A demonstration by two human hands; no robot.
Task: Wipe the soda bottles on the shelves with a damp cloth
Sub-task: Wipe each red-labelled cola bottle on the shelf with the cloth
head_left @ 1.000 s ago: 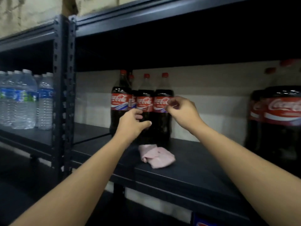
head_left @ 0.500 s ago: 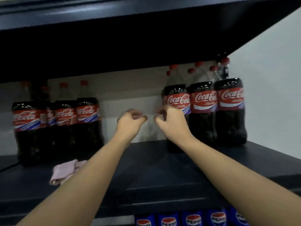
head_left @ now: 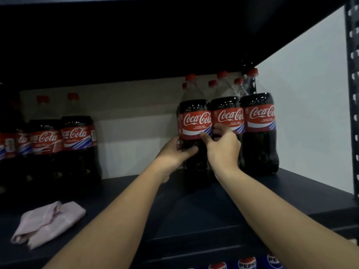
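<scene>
Several large cola bottles with red caps stand in a group at the right of the dark shelf (head_left: 194, 216). My left hand (head_left: 174, 152) and my right hand (head_left: 223, 146) both grip the front left bottle (head_left: 195, 121) of that group, one on each side just below its red label. A second group of cola bottles (head_left: 75, 138) stands at the left. The pink cloth (head_left: 46, 224) lies crumpled on the shelf at the lower left, away from both hands.
A white wall (head_left: 303, 105) closes the shelf on the right, beside a perforated metal upright (head_left: 352, 94). The shelf above hangs low and dark. Blue soda bottle caps (head_left: 246, 263) show on the shelf below.
My view swung right from the left bottle group to the right one. Both hands, empty and curled in mid-air before, moved forward and took hold of the front left bottle. The cloth stayed put.
</scene>
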